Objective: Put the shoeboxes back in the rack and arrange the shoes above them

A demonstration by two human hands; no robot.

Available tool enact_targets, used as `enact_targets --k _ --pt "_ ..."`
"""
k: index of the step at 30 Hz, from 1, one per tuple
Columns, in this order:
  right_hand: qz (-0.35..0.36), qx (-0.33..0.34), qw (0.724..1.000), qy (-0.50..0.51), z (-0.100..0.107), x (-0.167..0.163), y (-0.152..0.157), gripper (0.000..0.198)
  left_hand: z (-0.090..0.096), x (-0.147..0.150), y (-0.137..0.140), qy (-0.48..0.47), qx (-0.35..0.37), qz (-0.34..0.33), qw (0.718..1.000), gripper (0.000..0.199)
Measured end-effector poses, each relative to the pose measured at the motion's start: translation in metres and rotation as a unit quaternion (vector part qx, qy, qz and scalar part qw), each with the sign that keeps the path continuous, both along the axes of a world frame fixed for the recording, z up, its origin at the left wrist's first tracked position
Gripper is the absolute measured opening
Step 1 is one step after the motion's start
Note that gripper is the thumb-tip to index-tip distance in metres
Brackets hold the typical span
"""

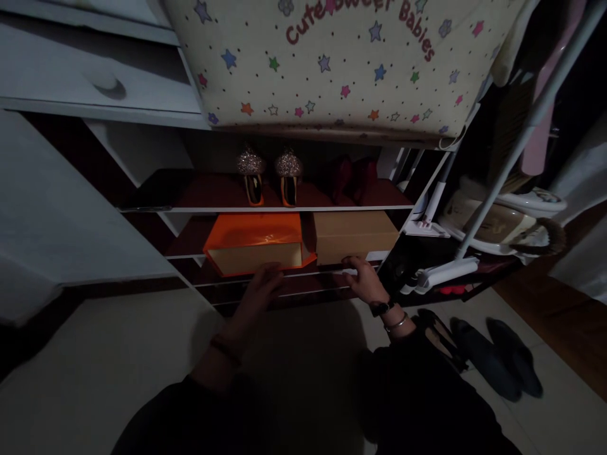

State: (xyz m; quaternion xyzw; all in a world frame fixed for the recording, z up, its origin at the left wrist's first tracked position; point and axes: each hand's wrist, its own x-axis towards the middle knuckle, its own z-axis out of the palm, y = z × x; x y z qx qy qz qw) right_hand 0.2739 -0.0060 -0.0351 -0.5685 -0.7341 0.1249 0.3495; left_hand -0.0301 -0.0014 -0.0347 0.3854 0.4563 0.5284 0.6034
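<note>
At left on the middle shelf (186, 239), orange shoebox (256, 229), pale front facing outward and apparently jutting past the shelf edge; likely to tip or slide out if tugged by the front alone. Directly above, on the upper shelf (212, 192), glittery high heels (249, 163), close to the edge and liable to topple from a jolt.

At the shoebox's lower right corner, left hand (263, 282), fingers loosely bent, around nothing visible; in this gloom, contact impossible to tell. Between the boxes, orange flap (310, 258), possibly prone to snagging on brown cardboard box (355, 231) just beside and dragging both out together.

At the brown box's lower front edge, right hand (368, 281), half-spread, thumb apart from fingers, fingertips at or very near the cardboard; no firm hold visible. With so shallow a purchase, a slip plausible. Above, dark red high heels (341, 177), likewise exposed to bumps. Farther right, tilted long-handled cleaning tool (448, 273), easily knocked over by a wide sideways swing, and dark shoes (488, 357) on the floor (123, 354), a tripping hazard.
</note>
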Motion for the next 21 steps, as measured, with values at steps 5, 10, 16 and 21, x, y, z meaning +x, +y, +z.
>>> enact_targets --k 5,10,16,21 --pt "0.006 -0.008 1.0 0.005 -0.0012 0.0011 -0.0006 0.036 0.0031 0.0025 -0.0017 0.006 -0.001 0.001 1.0 0.052" --pt "0.012 -0.018 1.0 0.009 0.0004 0.0001 -0.0036 0.04 0.0062 0.0014 -0.0039 0.019 -0.006 -0.003 1.0 0.057" --pt "0.021 -0.048 0.998 0.02 -0.0001 0.0019 -0.0065 0.046 0.0074 0.0006 -0.0055 0.025 0.002 0.005 1.0 0.06" --pt "-0.02 -0.113 0.974 0.196 0.003 0.0027 -0.0027 0.028 0.0082 0.0012 -0.0062 0.019 -0.006 -0.002 1.0 0.06"
